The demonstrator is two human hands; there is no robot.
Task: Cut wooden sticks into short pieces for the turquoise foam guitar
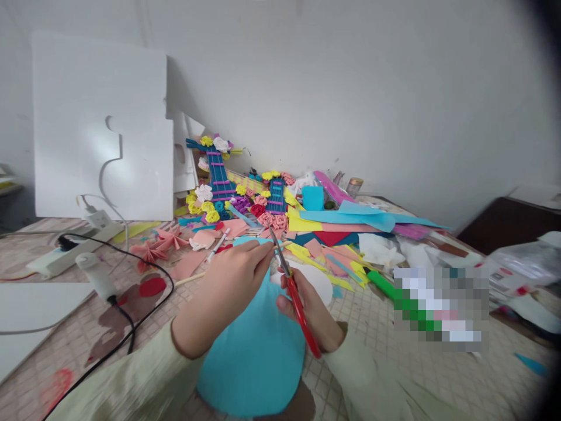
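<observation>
My left hand (228,286) is closed, pinching the top edge of a light blue paper sheet (258,356) that lies in front of me. My right hand (313,313) is wrapped round red-handled scissors (295,295), whose blades point up and away toward the left hand's fingertips at the paper's upper edge. A white round paper piece (318,280) lies just behind the right hand. Both sleeves are pale green.
A heap of coloured paper, paper flowers (245,202) and blue ladder shapes sits at the back. A glue gun (96,275) with black cable and a power strip (72,248) lie at left. White foam boards (105,128) lean on the wall. A green marker (381,283) lies right.
</observation>
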